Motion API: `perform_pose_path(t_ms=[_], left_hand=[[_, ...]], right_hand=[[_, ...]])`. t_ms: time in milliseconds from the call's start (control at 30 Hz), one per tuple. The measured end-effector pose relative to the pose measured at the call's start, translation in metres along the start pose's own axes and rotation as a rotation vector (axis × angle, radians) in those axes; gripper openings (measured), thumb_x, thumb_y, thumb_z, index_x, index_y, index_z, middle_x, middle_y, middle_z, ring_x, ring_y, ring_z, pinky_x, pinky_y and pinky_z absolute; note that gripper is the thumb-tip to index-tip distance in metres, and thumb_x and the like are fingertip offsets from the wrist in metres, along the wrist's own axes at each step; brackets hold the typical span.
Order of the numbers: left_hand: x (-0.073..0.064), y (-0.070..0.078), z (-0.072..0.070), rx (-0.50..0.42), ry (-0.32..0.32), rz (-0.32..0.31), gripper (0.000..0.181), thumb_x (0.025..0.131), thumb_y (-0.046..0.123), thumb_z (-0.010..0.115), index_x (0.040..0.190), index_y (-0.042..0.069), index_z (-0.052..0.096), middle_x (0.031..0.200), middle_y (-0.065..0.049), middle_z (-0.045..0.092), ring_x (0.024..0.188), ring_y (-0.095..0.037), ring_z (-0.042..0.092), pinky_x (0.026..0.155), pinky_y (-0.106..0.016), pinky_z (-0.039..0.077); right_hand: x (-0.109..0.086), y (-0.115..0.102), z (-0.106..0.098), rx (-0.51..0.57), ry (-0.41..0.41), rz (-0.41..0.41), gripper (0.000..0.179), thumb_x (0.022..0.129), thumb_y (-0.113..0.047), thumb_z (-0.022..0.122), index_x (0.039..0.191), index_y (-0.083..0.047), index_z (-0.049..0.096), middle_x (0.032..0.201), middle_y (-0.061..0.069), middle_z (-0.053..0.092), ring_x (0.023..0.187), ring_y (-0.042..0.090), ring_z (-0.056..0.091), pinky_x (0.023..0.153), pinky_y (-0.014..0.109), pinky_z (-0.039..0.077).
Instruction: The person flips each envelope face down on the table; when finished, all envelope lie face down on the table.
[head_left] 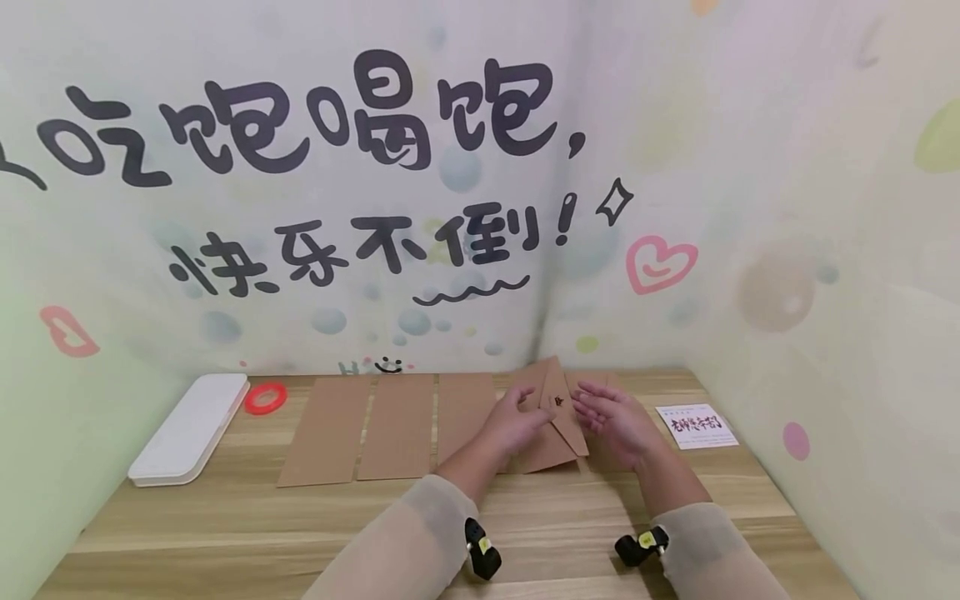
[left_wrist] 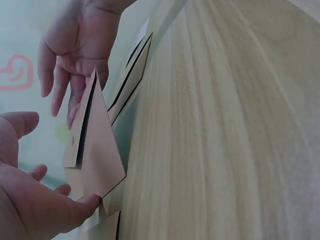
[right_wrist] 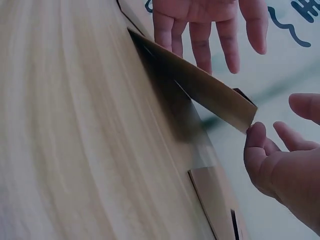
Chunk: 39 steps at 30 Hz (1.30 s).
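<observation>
One brown card (head_left: 567,423), tilted, long axis toward wall (head_left: 720,192); left hand (head_left: 513,421), right hand (head_left: 617,421) flanking, each grip wide.

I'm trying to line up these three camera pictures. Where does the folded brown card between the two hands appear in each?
Head: lower half, right of centre, the folded brown card.
Left wrist: left of centre, mostly below mid-height, the folded brown card.
Right wrist: upper half, slightly right of centre, the folded brown card.
Shared landmark: the wood-grain tabletop.

a pale, black-lettered wall (head_left: 330,196) stands behind a wood-grain table (head_left: 555,533).
</observation>
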<state>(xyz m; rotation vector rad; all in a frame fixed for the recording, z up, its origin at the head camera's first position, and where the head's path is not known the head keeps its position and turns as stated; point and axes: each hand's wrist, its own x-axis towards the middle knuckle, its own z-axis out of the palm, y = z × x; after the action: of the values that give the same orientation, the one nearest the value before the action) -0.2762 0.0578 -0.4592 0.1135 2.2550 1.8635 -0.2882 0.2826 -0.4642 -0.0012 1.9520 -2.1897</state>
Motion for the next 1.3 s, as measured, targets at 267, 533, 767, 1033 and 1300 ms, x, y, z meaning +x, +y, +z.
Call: perform_pose_path(t_ms=[267, 533, 767, 1033, 1300], left_hand=[[-0.004, 0.002, 0.004, -0.01, -0.041, 0.04, 0.073, 0.094, 0.037, 0.082, 0.158, 0.02, 0.052, 0.167, -0.011, 0.048, 0.156, -0.037, 0.043, 0.123, -0.058, 0.043], [-0.006, 0.003, 0.008, -0.012, -0.085, 0.058, 0.077, 0.091, 0.044, 0.084, 0.158, 0.019, 0.052, 0.156, -0.012, 0.059, 0.141, -0.032, 0.058, 0.117, -0.055, 0.05], [-0.009, 0.007, 0.01, -0.028, -0.125, 0.076, 0.084, 0.092, 0.04, 0.085, 0.162, 0.015, 0.047, 0.161, -0.014, 0.055, 0.143, -0.032, 0.058, 0.111, -0.049, 0.056], [-0.016, 0.015, 0.009, -0.071, -0.108, 0.033, 0.077, 0.094, 0.033, 0.083, 0.161, 0.016, 0.048, 0.165, -0.007, 0.051, 0.143, -0.028, 0.059, 0.109, -0.046, 0.058], [-0.027, 0.024, 0.001, -0.069, -0.065, 0.044, 0.061, 0.1, 0.014, 0.071, 0.158, 0.019, 0.054, 0.159, -0.007, 0.058, 0.138, -0.022, 0.063, 0.1, -0.034, 0.061]], right_hand=[[-0.005, -0.005, 0.013, -0.077, -0.046, -0.038, 0.058, 0.11, -0.008, 0.053, 0.163, 0.005, 0.034, 0.169, 0.022, 0.037, 0.123, 0.005, 0.06, 0.098, 0.018, 0.055], [-0.009, -0.007, 0.022, -0.06, -0.146, -0.061, 0.055, 0.11, -0.009, 0.055, 0.161, 0.005, 0.039, 0.146, 0.002, 0.064, 0.122, 0.01, 0.066, 0.097, 0.024, 0.059], [-0.01, -0.007, 0.025, -0.004, -0.16, -0.04, 0.049, 0.109, -0.012, 0.059, 0.157, -0.005, 0.052, 0.133, -0.011, 0.069, 0.108, 0.007, 0.065, 0.087, 0.02, 0.056], [-0.014, -0.008, 0.03, 0.047, -0.194, 0.002, 0.044, 0.11, -0.013, 0.056, 0.155, -0.014, 0.057, 0.13, -0.013, 0.071, 0.101, 0.005, 0.066, 0.091, 0.022, 0.054], [-0.013, -0.003, 0.034, 0.012, -0.223, 0.055, 0.05, 0.113, -0.021, 0.054, 0.161, -0.013, 0.048, 0.139, -0.007, 0.067, 0.113, 0.009, 0.071, 0.102, 0.03, 0.057]])
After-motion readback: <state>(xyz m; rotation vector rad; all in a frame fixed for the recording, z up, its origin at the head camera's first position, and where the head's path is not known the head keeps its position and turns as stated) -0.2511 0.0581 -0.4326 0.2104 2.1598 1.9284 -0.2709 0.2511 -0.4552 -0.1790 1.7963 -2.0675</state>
